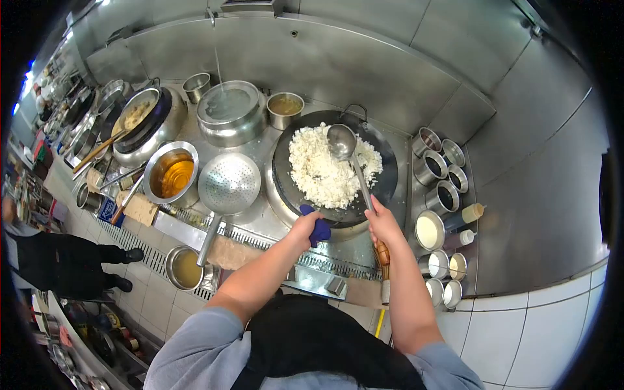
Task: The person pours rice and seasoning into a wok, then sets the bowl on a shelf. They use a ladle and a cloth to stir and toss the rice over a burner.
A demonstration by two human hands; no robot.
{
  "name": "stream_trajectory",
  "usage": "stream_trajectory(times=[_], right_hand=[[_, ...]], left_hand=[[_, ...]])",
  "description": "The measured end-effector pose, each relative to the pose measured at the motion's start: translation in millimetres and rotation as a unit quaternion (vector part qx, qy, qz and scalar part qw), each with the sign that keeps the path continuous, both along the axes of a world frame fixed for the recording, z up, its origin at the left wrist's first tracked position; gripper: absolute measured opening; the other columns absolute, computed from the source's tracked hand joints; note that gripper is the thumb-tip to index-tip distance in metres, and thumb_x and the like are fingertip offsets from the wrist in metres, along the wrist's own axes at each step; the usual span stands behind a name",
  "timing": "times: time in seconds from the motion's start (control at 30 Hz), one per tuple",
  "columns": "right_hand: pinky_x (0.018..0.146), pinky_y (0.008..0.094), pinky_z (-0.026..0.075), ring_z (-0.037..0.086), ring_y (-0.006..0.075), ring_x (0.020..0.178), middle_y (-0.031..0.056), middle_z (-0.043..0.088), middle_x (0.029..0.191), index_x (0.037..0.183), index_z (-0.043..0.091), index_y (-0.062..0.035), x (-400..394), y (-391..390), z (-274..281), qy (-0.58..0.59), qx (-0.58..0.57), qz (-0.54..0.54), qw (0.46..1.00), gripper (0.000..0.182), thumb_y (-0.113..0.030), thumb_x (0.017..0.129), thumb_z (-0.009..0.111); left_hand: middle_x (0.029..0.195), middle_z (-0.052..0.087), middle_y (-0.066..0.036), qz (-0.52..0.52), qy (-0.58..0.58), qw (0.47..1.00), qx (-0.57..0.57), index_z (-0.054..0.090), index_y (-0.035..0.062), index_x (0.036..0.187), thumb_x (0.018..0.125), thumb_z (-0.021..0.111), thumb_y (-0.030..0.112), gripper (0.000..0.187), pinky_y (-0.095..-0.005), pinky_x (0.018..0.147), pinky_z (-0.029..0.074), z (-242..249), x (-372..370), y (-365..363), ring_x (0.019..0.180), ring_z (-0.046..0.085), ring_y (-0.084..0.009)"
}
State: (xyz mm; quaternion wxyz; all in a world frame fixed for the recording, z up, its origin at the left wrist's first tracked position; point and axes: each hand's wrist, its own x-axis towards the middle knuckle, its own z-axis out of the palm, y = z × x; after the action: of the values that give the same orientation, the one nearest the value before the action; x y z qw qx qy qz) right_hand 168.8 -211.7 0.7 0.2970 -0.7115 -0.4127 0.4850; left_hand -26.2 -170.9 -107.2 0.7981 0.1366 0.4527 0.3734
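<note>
A large black wok (383,140) sits on the burner in front of me, with a wide heap of white rice (316,170) in it. My left hand (305,229) is closed around a purple cloth (319,229) at the wok's near left rim; the cloth hides whatever part of the wok it covers. In my right hand (385,225) is the long handle of a metal ladle (342,142). The ladle's bowl rests at the upper part of the rice, its wooden handle end (382,253) pointing back toward me.
Left of the wok lie a perforated strainer (229,184), a pot of orange oil (177,179) and a lidded-looking steel pot (227,123) under running water. Seasoning containers (429,231) and squeeze bottles (469,214) line the right. Another person (62,263) stands at far left.
</note>
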Motion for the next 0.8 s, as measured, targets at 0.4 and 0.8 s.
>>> stream_trajectory(times=[0.4, 0.8], right_hand=[[0.039, 0.0314, 0.041, 0.046, 0.0142, 0.040, 0.0063, 0.050, 0.061, 0.144, 0.029, -0.0237, 0.7, 6.0, 28.0, -0.126, 0.088, 0.042, 0.987, 0.054, -0.019, 0.093, 0.048], [0.036, 0.0317, 0.041, 0.048, 0.0181, 0.036, 0.0125, 0.061, 0.075, 0.142, 0.033, -0.0232, 39.9, 14.3, 45.2, -0.210, 0.060, 0.055, 0.974, 0.054, -0.019, 0.091, 0.050]], left_hand=[[0.077, 0.058, -0.009, 0.008, 0.003, 1.000, 0.013, 0.052, 0.0021, 0.091, 0.080, 0.057, 0.016, 0.018, -0.0335, 0.057, 0.052, 0.4, -2.1, -1.9, 0.064, 0.060, -0.0214], [0.073, 0.056, -0.008, 0.032, 0.004, 0.999, 0.011, 0.052, 0.0039, 0.088, 0.079, 0.059, 0.015, 0.016, -0.0353, 0.056, 0.052, 1.2, 0.4, 0.4, 0.060, 0.058, -0.0228]])
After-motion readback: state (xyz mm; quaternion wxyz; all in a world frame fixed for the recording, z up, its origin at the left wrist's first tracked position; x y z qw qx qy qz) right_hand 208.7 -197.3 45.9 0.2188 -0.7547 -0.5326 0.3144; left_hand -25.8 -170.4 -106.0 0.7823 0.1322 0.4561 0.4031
